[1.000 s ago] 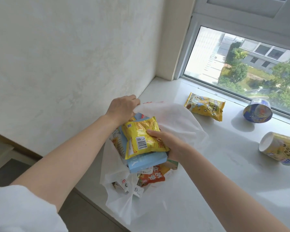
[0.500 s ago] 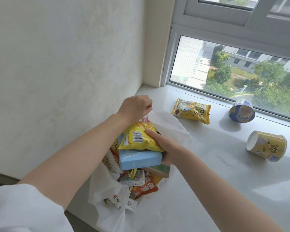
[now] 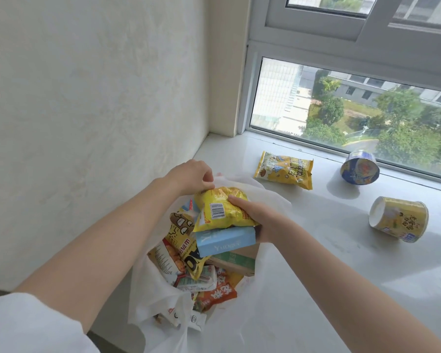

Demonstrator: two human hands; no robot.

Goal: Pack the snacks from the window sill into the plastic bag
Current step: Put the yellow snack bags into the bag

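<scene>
Packing snacks into the bag (image 3: 270,197)

Left hand (image 3: 191,177) pinches the bag rim; right hand (image 3: 259,216) clamps the yellow packet (image 3: 219,210) over it.

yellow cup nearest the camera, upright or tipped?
Tipped. The yellow cup lies on its side on the sill, its white round end facing left.

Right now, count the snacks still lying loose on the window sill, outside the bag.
3: a yellow packet beside the plastic bag, a blue cup on its side by the window, and a yellow cup tipped over nearer the person. Nothing visibly hidden.
</scene>
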